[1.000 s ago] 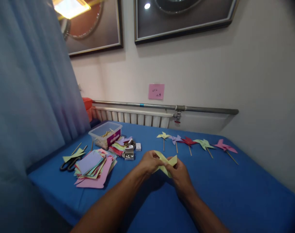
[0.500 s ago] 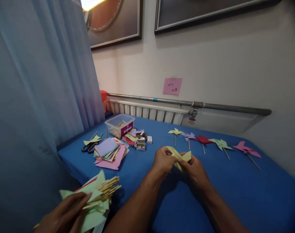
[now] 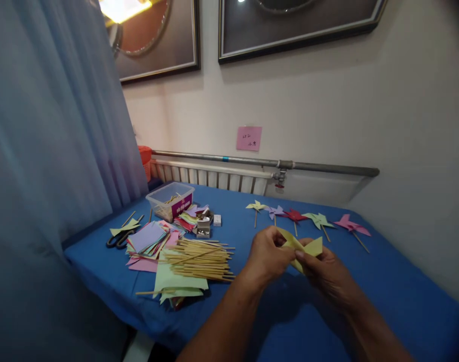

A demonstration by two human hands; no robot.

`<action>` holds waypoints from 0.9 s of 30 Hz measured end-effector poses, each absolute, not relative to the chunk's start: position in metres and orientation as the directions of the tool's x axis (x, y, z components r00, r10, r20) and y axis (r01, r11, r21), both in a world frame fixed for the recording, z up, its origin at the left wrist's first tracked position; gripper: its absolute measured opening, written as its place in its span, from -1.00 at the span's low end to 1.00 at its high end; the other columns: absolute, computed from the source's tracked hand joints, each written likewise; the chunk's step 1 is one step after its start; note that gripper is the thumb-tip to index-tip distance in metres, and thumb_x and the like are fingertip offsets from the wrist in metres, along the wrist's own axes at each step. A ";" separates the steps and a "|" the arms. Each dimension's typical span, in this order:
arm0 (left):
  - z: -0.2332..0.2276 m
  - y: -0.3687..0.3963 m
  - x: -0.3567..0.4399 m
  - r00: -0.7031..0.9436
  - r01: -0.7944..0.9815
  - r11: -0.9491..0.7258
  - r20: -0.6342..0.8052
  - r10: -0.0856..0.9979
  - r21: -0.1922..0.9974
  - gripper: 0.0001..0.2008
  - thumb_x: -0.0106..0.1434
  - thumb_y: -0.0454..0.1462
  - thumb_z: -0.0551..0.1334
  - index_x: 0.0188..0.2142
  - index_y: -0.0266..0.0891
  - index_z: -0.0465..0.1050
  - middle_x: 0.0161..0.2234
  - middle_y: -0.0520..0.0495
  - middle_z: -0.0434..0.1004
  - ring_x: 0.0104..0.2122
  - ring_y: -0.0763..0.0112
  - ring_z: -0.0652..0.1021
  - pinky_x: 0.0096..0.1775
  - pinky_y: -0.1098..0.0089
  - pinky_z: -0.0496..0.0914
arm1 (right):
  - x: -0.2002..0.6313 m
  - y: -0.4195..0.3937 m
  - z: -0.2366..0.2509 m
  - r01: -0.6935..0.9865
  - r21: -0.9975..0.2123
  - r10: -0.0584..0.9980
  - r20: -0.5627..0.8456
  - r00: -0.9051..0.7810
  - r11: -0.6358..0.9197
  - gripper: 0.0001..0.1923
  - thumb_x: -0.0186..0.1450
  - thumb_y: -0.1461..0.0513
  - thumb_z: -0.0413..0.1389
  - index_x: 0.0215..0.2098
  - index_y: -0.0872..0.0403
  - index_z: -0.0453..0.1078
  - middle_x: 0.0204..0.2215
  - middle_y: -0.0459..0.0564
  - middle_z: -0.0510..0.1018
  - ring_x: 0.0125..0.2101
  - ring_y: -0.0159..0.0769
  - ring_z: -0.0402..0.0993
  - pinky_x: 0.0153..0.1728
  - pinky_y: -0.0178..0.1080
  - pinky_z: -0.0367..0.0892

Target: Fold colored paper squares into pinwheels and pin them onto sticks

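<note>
Both forearms reach in from below, the left hand (image 3: 270,257) and right hand (image 3: 329,274) angled toward each other, thumbs and fingers pinched on a creased yellow paper (image 3: 313,247), its corners showing above the fingertips. Left of the fingers, slim wooden sticks (image 3: 201,259) lie heaped over pale-green sheets (image 3: 165,276); beyond them, pointed paper pinwheels (image 3: 294,215) line the blue cloth (image 3: 387,291).
</note>
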State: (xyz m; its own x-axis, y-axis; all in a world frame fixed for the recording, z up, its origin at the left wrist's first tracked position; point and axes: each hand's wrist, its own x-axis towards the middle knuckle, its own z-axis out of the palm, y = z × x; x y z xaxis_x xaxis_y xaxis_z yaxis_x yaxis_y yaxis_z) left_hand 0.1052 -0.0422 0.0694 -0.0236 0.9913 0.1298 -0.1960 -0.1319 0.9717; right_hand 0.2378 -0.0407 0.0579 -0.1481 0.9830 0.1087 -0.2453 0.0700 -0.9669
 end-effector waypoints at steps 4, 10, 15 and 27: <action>0.062 -0.044 0.106 -0.036 -0.040 -0.112 0.110 0.993 0.993 -0.80 -0.03 -0.47 0.35 -0.40 -0.25 0.46 -0.48 0.09 0.44 -0.48 0.55 0.40 -0.41 0.54 0.29 | 0.238 -0.042 0.042 -0.304 -0.952 0.991 0.022 -0.134 -0.020 -0.52 -0.16 0.03 0.55 -0.43 0.05 0.47 -0.57 -0.15 0.49 -0.54 -0.37 0.33 -0.50 -0.32 0.23; 0.049 -0.046 0.096 -0.052 0.044 -0.099 0.101 0.993 0.994 -0.79 0.00 -0.50 0.32 -0.36 -0.25 0.47 -0.46 0.08 0.46 -0.46 0.52 0.41 -0.38 0.51 0.30 | 0.224 -0.045 0.030 -0.311 -0.950 0.995 -0.014 -0.096 -0.043 -0.54 -0.15 0.06 0.53 -0.41 0.05 0.47 -0.58 -0.15 0.51 -0.56 -0.37 0.33 -0.52 -0.31 0.20; 0.044 -0.051 0.088 -0.078 0.091 -0.100 0.107 0.991 0.991 -0.80 0.04 -0.50 0.25 -0.35 -0.24 0.48 -0.44 0.06 0.48 -0.44 0.50 0.45 -0.35 0.50 0.32 | 0.217 -0.046 0.026 -0.269 -0.961 0.994 -0.034 -0.103 -0.061 -0.59 -0.12 0.08 0.50 -0.44 0.05 0.46 -0.62 -0.17 0.49 -0.60 -0.39 0.29 -0.54 -0.30 0.16; 0.026 -0.059 0.062 -0.256 -0.159 -0.134 0.090 0.962 0.978 -0.85 0.01 -0.41 0.23 -0.37 -0.24 0.44 -0.48 0.05 0.50 -0.48 0.47 0.50 -0.41 0.51 0.33 | 0.172 -0.048 0.026 -0.322 -0.932 0.970 -0.098 -0.223 -0.168 -0.64 -0.09 0.18 0.47 -0.35 0.10 0.54 -0.51 -0.07 0.64 -0.51 -0.28 0.50 -0.42 -0.28 0.34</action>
